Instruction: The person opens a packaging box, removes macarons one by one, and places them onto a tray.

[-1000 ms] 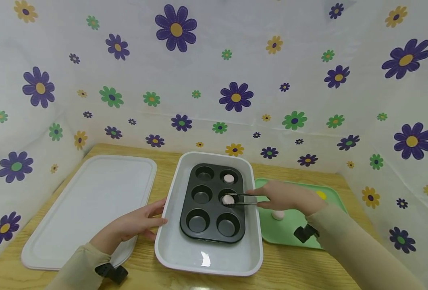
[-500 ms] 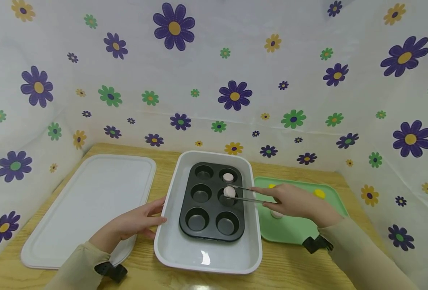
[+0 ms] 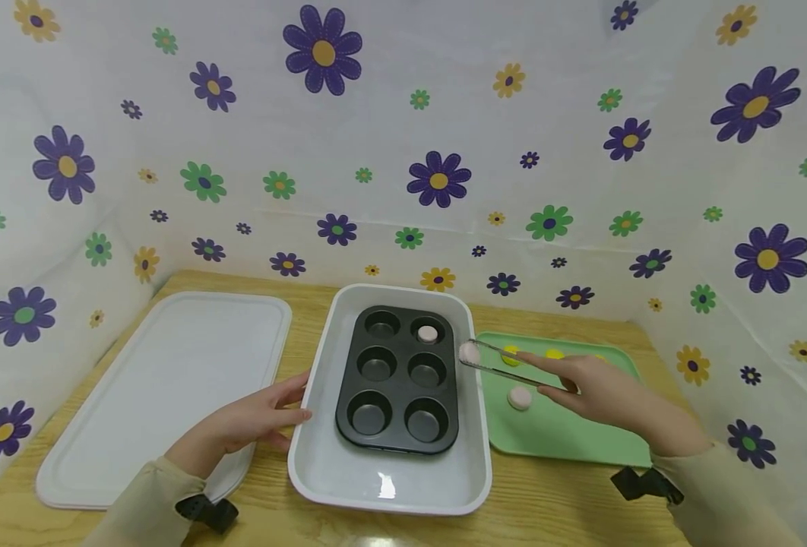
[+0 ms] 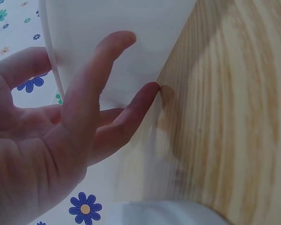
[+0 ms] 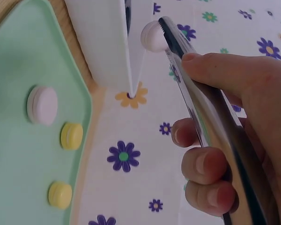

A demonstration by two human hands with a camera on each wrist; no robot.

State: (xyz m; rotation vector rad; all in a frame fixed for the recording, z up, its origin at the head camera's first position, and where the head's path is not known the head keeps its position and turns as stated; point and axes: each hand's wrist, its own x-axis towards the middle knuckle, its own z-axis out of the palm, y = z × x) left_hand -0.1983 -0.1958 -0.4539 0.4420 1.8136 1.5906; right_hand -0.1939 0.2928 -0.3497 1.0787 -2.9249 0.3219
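Note:
My right hand (image 3: 605,391) grips metal tongs (image 5: 210,108), whose tips pinch a pale pink macaron (image 3: 469,352). The macaron hangs over the right rim of a white tub (image 3: 390,486). Inside that tub lies a dark muffin tin (image 3: 398,380) with several cups; another pink macaron (image 3: 427,334) sits in its back right cup. My left hand (image 3: 256,414) rests against the tub's left side, fingers loosely extended along the outer wall in the left wrist view.
Right of the tub, a green tray (image 3: 547,441) carries a pink macaron (image 3: 520,397) and several yellow macarons (image 5: 72,136). A white lid-like board (image 3: 164,395) lies on the wooden table (image 3: 540,497) at left. Flower-patterned sheeting (image 3: 376,137) encloses the back and sides.
The tongs have lifted the pink macaron out of the middle right cup and carried it right, to the tub's rim. My left hand has stayed at the tub's side.

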